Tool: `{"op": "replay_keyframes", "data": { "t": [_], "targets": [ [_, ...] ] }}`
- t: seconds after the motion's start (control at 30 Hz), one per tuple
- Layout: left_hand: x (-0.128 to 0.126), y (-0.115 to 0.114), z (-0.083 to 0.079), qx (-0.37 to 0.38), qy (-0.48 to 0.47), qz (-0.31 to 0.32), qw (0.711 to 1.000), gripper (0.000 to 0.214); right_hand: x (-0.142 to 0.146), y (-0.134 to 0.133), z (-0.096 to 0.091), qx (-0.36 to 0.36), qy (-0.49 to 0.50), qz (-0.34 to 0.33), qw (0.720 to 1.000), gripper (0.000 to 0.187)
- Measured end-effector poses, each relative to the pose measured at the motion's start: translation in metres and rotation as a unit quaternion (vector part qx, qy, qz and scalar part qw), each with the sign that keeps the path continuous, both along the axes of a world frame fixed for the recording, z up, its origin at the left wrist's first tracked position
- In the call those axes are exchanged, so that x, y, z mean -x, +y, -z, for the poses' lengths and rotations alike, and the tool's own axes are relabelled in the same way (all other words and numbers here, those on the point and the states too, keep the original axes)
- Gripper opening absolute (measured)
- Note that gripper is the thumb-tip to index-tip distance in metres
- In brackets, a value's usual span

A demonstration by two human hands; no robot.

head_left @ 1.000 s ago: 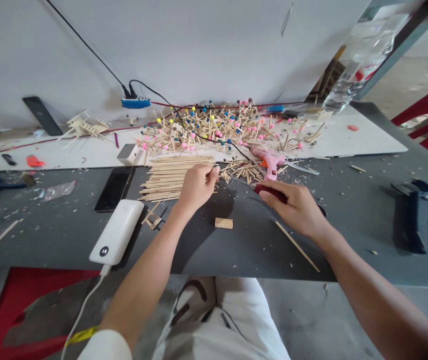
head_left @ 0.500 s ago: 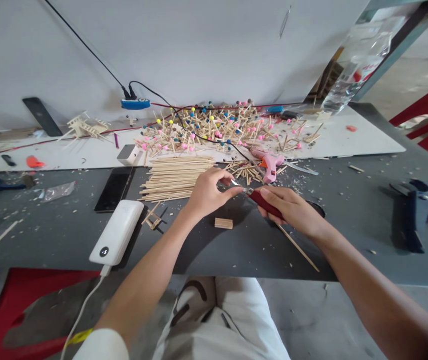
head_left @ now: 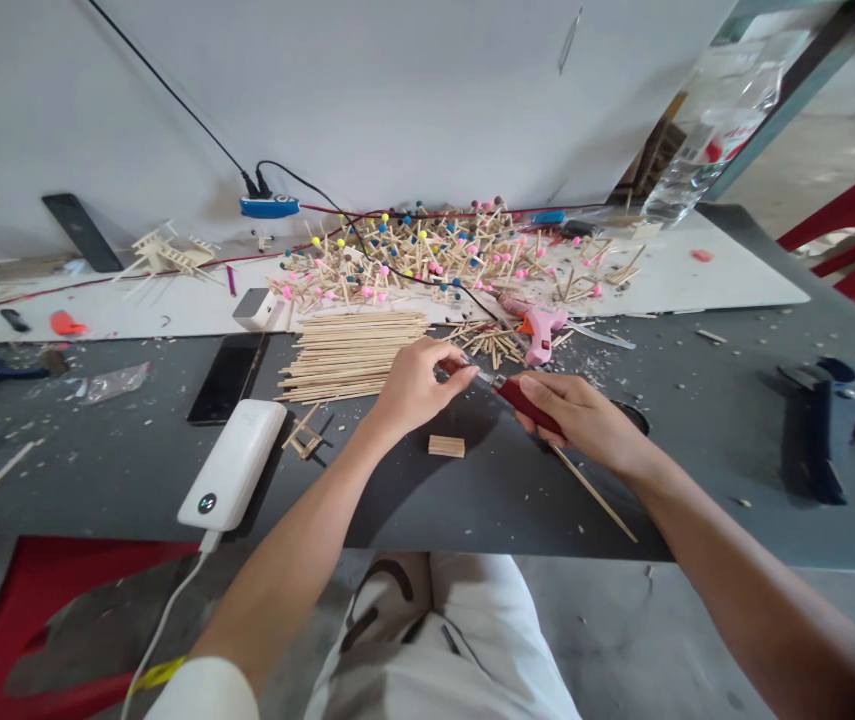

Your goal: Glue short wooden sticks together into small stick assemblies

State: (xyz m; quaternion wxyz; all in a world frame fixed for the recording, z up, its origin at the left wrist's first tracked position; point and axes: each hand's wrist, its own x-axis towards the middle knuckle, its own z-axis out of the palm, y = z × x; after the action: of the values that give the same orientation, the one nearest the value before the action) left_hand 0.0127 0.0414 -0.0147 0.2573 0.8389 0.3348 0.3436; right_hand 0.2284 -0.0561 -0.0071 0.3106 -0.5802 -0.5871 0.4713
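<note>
My right hand (head_left: pixel 581 415) is wrapped round the red handle of a craft knife (head_left: pixel 536 405); its metal blade points left. At the blade's tip the thumb and forefinger of my left hand (head_left: pixel 421 385) are pinched together. Whatever lies between them is too small to make out. Below the hands, a small block of short wooden sticks (head_left: pixel 446 446) lies on the grey table (head_left: pixel 412 510). A long thin stick (head_left: pixel 593 492) lies under my right hand. Behind my left hand is a row of long wooden sticks (head_left: pixel 352 355).
A pink glue gun (head_left: pixel 542 332) and cut sticks lie just beyond my hands. Farther back is a heap of ball-tipped sticks (head_left: pixel 412 250). To the left are a white power bank (head_left: pixel 233 465), a phone (head_left: pixel 227 378) and a small stick frame (head_left: pixel 303 437); a water bottle (head_left: pixel 719 140) stands back right.
The knife blade has turned slightly and its tip has come down against the left fingertips. Both hands stay nearly in place.
</note>
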Motion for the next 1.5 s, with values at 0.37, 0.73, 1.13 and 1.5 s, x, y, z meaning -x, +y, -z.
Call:
{"op": "replay_keyframes", "data": {
  "t": [0.37,0.73,1.13,1.5],
  "targets": [
    [0.003,0.0,-0.001,-0.002,-0.02,0.02,1.0,0.022,-0.002,0.0,0.003,0.016,0.05,0.003,0.999,0.055],
    [0.0,-0.001,0.001,-0.026,-0.009,0.034,0.999,0.028,-0.002,0.001,0.003,0.022,0.081,0.016,0.996,0.052],
    [0.003,0.002,0.003,-0.002,-0.031,-0.058,0.998,0.041,0.001,0.001,0.002,0.013,0.079,0.021,0.997,0.051],
    [-0.008,-0.006,0.004,-0.047,-0.053,-0.021,0.997,0.023,0.003,-0.001,-0.001,-0.033,-0.03,0.016,0.999,0.054]
  ]
}}
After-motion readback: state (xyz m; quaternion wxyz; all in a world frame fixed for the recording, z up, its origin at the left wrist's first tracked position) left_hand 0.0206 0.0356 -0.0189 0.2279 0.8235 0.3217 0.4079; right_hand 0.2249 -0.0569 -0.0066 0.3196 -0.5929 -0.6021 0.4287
